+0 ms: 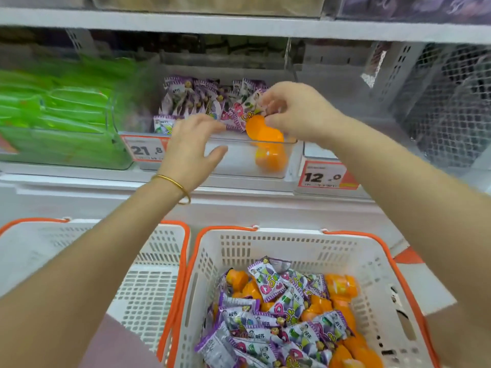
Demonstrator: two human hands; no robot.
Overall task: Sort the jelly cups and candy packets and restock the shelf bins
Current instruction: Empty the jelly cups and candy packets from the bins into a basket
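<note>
I see my right hand (292, 112) with its fingers curled, pinching an orange jelly cup (261, 128) just above the front rim of the clear shelf bin (239, 160). My left hand (190, 147) is spread with the thumb apart, fingertips touching a purple candy packet (235, 120) beside that cup. A second jelly cup (271, 158) lies in the bin's front right corner. Below, the white basket (292, 245) holds a heap of packets and cups (287, 309).

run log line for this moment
right hand: holds orange jelly cup over clear bin | left hand: open, at candy packet | basket: mixed stock
</note>
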